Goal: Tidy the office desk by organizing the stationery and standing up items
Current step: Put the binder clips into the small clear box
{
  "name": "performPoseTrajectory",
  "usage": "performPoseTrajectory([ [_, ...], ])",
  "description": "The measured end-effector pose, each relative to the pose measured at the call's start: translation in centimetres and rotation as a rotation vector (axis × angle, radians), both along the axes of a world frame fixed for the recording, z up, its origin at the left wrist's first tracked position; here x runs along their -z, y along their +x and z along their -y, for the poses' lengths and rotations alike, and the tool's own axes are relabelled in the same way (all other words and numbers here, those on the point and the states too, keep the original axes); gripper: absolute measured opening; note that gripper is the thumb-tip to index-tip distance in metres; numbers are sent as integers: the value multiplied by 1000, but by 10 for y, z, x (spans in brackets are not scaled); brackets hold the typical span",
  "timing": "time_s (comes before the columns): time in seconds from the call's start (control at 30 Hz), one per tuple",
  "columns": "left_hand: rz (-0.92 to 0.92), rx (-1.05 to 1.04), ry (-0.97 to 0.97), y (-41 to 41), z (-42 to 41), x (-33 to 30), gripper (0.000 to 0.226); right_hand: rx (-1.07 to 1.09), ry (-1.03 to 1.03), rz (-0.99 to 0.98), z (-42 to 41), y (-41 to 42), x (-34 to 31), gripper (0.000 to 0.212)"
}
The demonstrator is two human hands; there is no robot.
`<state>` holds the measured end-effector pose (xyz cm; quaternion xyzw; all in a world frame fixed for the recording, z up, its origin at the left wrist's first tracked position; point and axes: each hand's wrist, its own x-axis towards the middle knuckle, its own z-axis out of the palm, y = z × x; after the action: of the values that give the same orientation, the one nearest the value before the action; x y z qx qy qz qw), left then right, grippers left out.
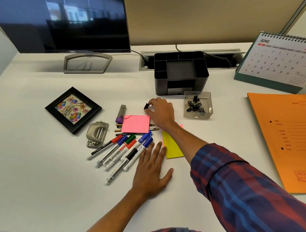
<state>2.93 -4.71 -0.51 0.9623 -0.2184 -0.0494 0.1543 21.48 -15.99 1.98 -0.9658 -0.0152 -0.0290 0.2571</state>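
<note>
Right hand (pixel 160 111) reaches forward past pink note pad (pixel 135 124), fingertips pinching small black binder clip (pixel 146 106) just above desk (pixel 42 173). Left hand (pixel 150 169) flat, fingers straight, resting on desk beside marker pile (pixel 122 152), holding nothing. Clear clip tray (pixel 198 105) lies to right of clip, near, partly filled; black organizer (pixel 180 72) just behind it. Judgement: short rightward carry drops clip in tray; right hand nearer. Clip's long axis cannot be told.

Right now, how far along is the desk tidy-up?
Early. Done: some binder clips lie in the clear tray. In hand: the right hand pinches a loose binder clip; the left hand rests flat by the markers. Left: markers, pencils, sticky notes, the flat photo frame; the organizer looks empty.
</note>
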Motion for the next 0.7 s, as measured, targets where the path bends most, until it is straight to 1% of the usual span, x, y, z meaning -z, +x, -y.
performPoseTrajectory([
  [0.17,-4,-1,4,0,-1,1,73,102,120,169,33,-10,-17,31],
  [0.33,11,4,-8,0,-1,3,74,219,184,243,81,-22,-22,39],
  [0.43,15,4,-12,0,-1,4,74,266,161,225,105,-28,-21,39],
  [0.57,24,3,-12,0,0,4,74,275,103,178,129,-35,-20,35],
  [0.7,30,2,-12,-1,0,5,74,289,79,145,145,-43,-19,40],
])
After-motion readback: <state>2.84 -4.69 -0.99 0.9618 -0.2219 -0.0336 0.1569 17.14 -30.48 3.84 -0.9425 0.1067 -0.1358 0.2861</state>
